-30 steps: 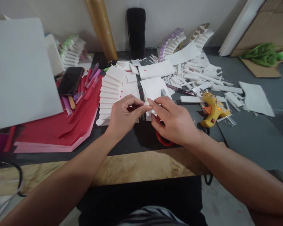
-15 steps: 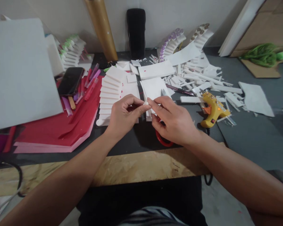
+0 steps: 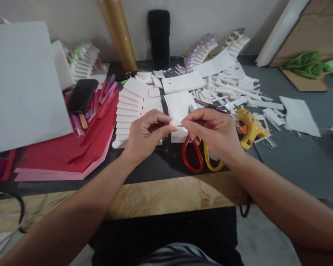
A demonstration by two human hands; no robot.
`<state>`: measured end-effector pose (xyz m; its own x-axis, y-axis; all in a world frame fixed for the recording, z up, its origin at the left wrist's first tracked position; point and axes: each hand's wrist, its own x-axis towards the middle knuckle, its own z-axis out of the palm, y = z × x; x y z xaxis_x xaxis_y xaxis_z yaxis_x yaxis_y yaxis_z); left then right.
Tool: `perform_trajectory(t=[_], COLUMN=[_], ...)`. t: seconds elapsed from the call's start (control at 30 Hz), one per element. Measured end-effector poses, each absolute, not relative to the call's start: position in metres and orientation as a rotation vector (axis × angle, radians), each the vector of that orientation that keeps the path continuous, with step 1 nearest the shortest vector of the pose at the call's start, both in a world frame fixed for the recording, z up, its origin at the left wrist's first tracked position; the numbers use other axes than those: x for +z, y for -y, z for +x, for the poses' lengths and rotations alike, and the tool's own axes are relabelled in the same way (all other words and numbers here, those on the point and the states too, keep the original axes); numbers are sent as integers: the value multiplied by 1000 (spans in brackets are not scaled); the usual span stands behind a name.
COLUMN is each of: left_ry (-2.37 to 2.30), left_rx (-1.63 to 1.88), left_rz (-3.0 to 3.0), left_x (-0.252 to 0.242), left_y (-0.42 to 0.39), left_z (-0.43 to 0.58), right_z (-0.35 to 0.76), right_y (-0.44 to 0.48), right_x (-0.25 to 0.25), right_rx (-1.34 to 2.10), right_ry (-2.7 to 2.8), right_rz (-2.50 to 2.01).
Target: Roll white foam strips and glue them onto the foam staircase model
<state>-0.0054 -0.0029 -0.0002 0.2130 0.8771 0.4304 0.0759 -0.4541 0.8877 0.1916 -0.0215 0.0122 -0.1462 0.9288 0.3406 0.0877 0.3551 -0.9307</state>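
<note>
My left hand [image 3: 146, 133] and my right hand [image 3: 215, 133] meet above the dark table, both pinched on one small white foam piece [image 3: 176, 122] between their fingertips. Just under my right hand lie scissors [image 3: 195, 155] with one red and one yellow handle loop. A white foam staircase model [image 3: 129, 107] stands right behind my left hand. A yellow hot glue gun [image 3: 251, 127] lies to the right of my right hand.
White foam sheets [image 3: 183, 82] and several offcuts [image 3: 238, 90] litter the back. Red paper [image 3: 72, 147], pens and a black phone [image 3: 81, 95] lie left, beside a large white board [image 3: 22, 81]. A gold roll [image 3: 118, 33] and black case [image 3: 158, 37] stand by the wall.
My right hand has lifted and shifted right, uncovering the scissors' red and yellow handles. Both hands still pinch the small foam piece.
</note>
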Motion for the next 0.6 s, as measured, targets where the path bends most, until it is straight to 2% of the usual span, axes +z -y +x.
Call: perform_trajectory(t=[0.1, 0.2, 0.6], left_ry=[-879, -878, -863], left_rx=[1307, 1290, 1213], left_rz=[1777, 1789, 1636], left_x=[2, 3, 1], left_y=[4, 6, 10], left_z=[-4, -4, -2], right_z=[192, 191, 186], right_y=[16, 14, 22], right_x=[8, 7, 14], right_rx=[1202, 1247, 973], right_ry=[1369, 1375, 1507], right_rz=[-935, -949, -1051])
